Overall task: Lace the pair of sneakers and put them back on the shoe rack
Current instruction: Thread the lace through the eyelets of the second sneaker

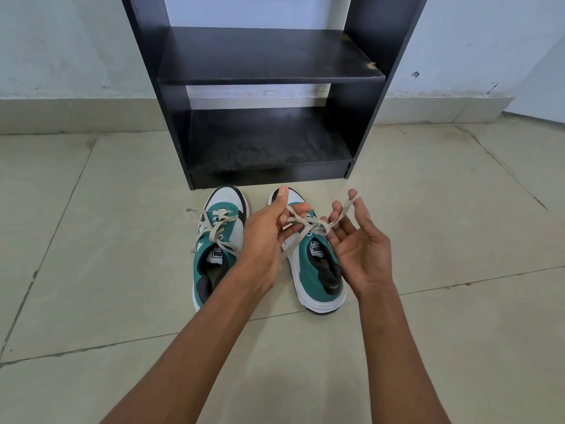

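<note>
Two teal, white and black sneakers stand side by side on the floor, toes toward the black shoe rack [269, 75]. The left sneaker [214, 240] has a tied cream lace with loose ends lying over it. Above the right sneaker [315, 270], my left hand [269, 237] pinches one end of its cream lace [308, 223]. My right hand [357, 243] has the other end draped over its spread fingers, palm up. The lace ends cross between the two hands. The right sneaker's toe is partly hidden behind my left hand.
The rack has two bare dark shelves, an upper shelf [269, 56] and a dusty lower shelf [269, 139], just beyond the shoes. It stands against a pale wall [61, 47]. Beige floor tiles [107, 286] surround everything.
</note>
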